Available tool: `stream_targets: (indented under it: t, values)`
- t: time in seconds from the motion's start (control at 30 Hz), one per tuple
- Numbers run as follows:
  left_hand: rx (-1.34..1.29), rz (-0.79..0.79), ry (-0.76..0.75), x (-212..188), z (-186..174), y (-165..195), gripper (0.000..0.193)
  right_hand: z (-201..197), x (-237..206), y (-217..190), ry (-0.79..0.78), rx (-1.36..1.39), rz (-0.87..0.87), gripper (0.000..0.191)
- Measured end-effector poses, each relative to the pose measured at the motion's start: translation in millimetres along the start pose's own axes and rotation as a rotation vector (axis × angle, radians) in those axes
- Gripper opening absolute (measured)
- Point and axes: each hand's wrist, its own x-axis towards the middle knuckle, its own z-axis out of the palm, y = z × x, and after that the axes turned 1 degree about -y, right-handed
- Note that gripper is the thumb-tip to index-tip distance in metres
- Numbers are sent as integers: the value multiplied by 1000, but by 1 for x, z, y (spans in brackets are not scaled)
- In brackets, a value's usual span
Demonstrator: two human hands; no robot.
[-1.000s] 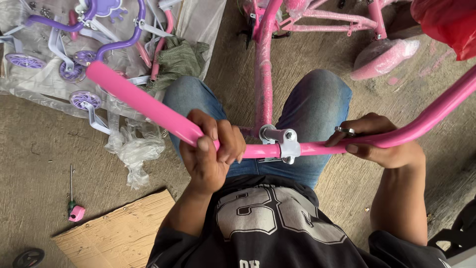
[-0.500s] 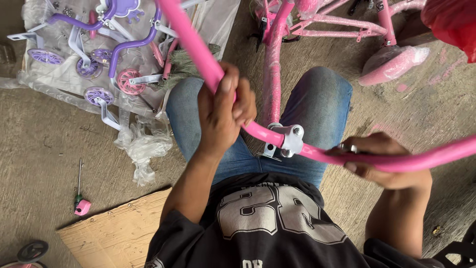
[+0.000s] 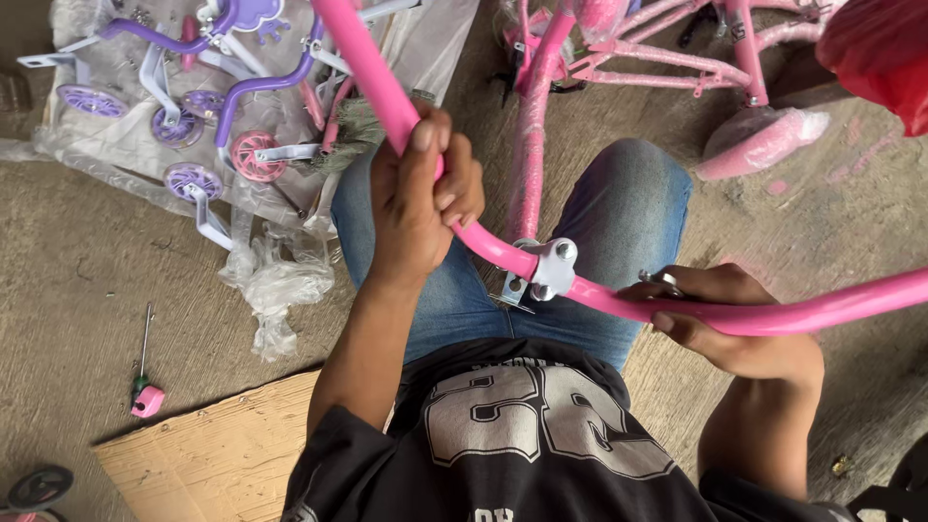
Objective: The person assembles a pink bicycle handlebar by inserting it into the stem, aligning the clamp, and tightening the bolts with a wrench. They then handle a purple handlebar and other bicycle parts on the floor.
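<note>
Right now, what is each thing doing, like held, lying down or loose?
Pink handlebar: held in both hands, tilted.
Left hand: closed around the bar.
Right hand: closed around the bar.
Grey clamp: sitting on the bar's middle, on the pink stem.
Screwdriver: lying loose on the ground.
Small side wheels: lying loose on clear plastic.
Bicycle seat: wrapped in plastic.

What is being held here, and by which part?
Both hands hold the pink handlebar: the left hand grips its raised left side, the right hand its right side, either side of the silver clamp.
</note>
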Motion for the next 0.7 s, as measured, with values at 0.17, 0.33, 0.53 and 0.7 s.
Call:
stream_targets:
  t: [0.17,0.33,0.53,0.7]
  values:
    - [-4,-11,-35,-11,14,-5,23,-19,4,15,-63,95,-152,34]
    - [14,30,-58,-19,17,-7,24,-22,-4,44,-55,295,-335,37]
    - [11,25,-71,-14,12,-4,27,-11,-11,59,30,351,-315,44]
    - [16,21,-52,-9,6,0,24,-12,-9,48,13,279,-188,36]
